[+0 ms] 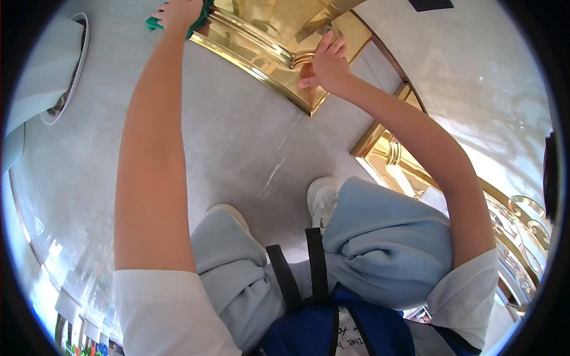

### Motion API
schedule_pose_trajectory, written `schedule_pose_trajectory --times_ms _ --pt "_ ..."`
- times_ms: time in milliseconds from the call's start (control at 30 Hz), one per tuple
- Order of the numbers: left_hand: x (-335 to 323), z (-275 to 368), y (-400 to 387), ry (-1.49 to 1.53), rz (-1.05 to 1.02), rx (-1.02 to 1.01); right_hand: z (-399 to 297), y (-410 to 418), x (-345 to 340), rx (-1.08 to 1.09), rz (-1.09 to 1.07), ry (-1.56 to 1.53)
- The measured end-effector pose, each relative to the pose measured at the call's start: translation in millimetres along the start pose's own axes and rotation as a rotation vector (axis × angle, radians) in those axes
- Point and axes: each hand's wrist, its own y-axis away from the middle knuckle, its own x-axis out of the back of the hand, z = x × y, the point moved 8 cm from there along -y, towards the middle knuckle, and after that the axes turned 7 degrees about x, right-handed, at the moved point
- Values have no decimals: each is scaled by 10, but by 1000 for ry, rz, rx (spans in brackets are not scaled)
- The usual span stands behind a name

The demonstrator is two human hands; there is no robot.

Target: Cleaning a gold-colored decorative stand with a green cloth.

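At the top edge of the view, my left hand point(182, 14) presses a green cloth point(154, 23) against the left end of a polished gold-coloured metal base point(249, 55). Part of that hand and cloth is cut off by the frame. My right hand point(330, 66) rests on the same base near its right corner, beside the ribbed moulding point(303, 58). Its thumb and fingers are spread, and it holds nothing. The shiny metal mirrors the hand and surroundings.
Grey marble-look floor point(240, 147) lies under my white shoes point(321, 199). A pale planter point(44, 66) with soil stands at left. Another gold-coloured base point(372, 149) and a scrolled metal railing point(527, 222) are at right. A blue apron or bag point(298, 331) hangs at my front.
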Motion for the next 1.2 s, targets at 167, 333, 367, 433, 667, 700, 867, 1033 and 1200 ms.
schedule_pose_trajectory --times_ms 167,333,367,433,667,700,867,1033,1200 --pt "85 407 1069 297 236 61 270 36 -136 -63 -47 8" --pt "256 420 1745 548 -138 157 132 38 -22 -48 -83 15" --pt "308 374 1850 529 -87 153 36 31 27 -19 -61 -13" --pt "240 459 2138 514 -60 126 34 -11 17 6 -32 -35" --pt "167 903 3263 490 -257 -37 305 9 -29 69 80 -9" --pt "151 986 3410 489 -296 -95 363 7 -48 60 70 -12" --pt "141 1197 3811 438 -449 -329 330 182 46 152 11 151" --pt "257 1262 3756 881 -438 -239 429 302 -5 303 -44 167" --pt "271 1930 3610 1090 -612 -139 1874 334 -313 233 69 -723"
